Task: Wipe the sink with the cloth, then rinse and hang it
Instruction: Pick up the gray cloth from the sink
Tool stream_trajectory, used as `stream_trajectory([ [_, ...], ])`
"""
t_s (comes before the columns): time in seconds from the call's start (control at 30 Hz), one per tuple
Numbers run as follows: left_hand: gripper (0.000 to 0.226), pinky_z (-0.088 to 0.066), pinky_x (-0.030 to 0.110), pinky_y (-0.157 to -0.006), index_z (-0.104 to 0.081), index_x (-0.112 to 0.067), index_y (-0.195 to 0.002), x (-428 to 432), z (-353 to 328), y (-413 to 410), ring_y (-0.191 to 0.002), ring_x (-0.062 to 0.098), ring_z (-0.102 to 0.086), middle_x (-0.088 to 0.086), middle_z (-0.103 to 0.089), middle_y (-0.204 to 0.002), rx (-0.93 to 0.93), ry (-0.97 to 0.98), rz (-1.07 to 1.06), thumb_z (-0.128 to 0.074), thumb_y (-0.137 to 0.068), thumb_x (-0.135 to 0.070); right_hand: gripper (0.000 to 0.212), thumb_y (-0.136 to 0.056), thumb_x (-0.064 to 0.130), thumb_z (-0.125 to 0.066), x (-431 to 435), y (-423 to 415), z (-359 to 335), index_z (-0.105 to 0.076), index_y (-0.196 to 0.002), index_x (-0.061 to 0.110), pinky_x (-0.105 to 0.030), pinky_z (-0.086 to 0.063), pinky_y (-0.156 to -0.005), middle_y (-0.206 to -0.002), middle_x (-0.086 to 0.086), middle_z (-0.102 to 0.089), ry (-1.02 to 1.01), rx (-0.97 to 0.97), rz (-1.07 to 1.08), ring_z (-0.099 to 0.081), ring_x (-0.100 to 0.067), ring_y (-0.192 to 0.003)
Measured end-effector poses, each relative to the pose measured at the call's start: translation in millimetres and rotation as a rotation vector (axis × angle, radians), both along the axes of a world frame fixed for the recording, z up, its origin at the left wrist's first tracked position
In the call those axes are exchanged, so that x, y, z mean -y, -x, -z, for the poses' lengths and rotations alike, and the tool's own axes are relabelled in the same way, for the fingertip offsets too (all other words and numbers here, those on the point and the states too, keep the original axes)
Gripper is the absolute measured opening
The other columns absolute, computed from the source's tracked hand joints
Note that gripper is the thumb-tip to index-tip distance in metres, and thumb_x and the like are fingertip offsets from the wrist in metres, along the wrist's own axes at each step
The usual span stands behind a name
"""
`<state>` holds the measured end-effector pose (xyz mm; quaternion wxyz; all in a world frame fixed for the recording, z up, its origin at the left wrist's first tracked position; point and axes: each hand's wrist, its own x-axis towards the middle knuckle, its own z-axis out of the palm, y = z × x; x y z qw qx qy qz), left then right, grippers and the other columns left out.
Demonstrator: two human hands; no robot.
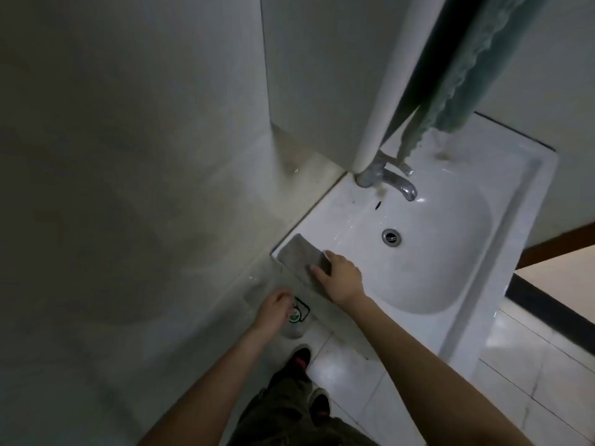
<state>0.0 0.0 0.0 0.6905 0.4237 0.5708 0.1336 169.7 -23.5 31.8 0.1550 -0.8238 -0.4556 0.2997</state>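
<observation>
A white ceramic sink (521, 226) fills the right of the view, with a metal drain (391, 236) in the basin and a chrome tap (394, 181) at the back. A grey cloth (301, 257) lies flat on the sink's left front rim. My right hand (341, 278) presses on the cloth's near end, fingers spread over it. My left hand (273, 312) hangs below the sink's corner, fingers loosely curled, just above a small container with a green label (297, 317); whether it touches that container is unclear.
A tiled wall runs along the left. A white cabinet or pipe (383, 101) stands behind the tap, with a teal towel (467, 75) hanging at top right. My shoes (301, 357) stand on the pale floor tiles below.
</observation>
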Motion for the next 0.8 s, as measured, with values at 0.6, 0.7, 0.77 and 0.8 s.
stream_trajectory([
  [0.6, 0.026, -0.052, 0.028, -0.073, -0.056, -0.009, -0.117, -39.2, -4.3, -19.9, -0.095, 0.023, -0.064, 0.013, -0.066, -0.108, 0.027, 0.196, 0.016, -0.051, -0.093, -0.017, 0.024, -0.077, 0.029, -0.075, -2.4, -19.1, -24.9, -0.059, -0.071, 0.012, -0.023, -0.035, -0.052, -0.062, 0.003, -0.057, -0.043, -0.263, 0.193, -0.05, -0.011, -0.058],
  [0.7, 0.011, -0.049, 0.025, -0.066, -0.061, -0.012, -0.097, -34.3, -13.7, -12.7, -0.083, 0.023, -0.064, 0.013, -0.066, -0.097, 0.004, 0.04, 0.041, -0.051, -0.092, -0.01, 0.027, -0.078, 0.028, -0.075, 20.8, -23.6, -39.9, -0.063, -0.076, 0.005, -0.025, -0.04, -0.053, -0.068, -0.009, -0.062, -0.153, -0.307, 0.327, -0.052, -0.014, -0.058],
  [0.77, 0.014, -0.049, 0.026, -0.068, -0.062, -0.019, -0.091, -27.9, -16.3, -5.4, -0.084, 0.024, -0.064, 0.011, -0.066, -0.093, -0.004, -0.105, 0.13, -0.051, -0.093, -0.01, 0.028, -0.078, 0.026, -0.076, 42.5, -27.4, -49.8, -0.064, -0.079, 0.002, -0.028, -0.042, -0.056, -0.075, -0.018, -0.065, -0.219, -0.363, 0.439, -0.054, -0.018, -0.061],
  [0.8, 0.013, -0.049, 0.027, -0.07, -0.062, -0.023, -0.092, -23.5, -16.7, -0.8, -0.087, 0.023, -0.064, 0.009, -0.067, -0.094, -0.009, -0.157, 0.181, -0.053, -0.093, -0.013, 0.028, -0.078, 0.025, -0.076, 55.7, -28.7, -54.8, -0.064, -0.079, 0.0, -0.029, -0.042, -0.056, -0.076, -0.021, -0.064, -0.253, -0.392, 0.489, -0.053, -0.018, -0.062],
])
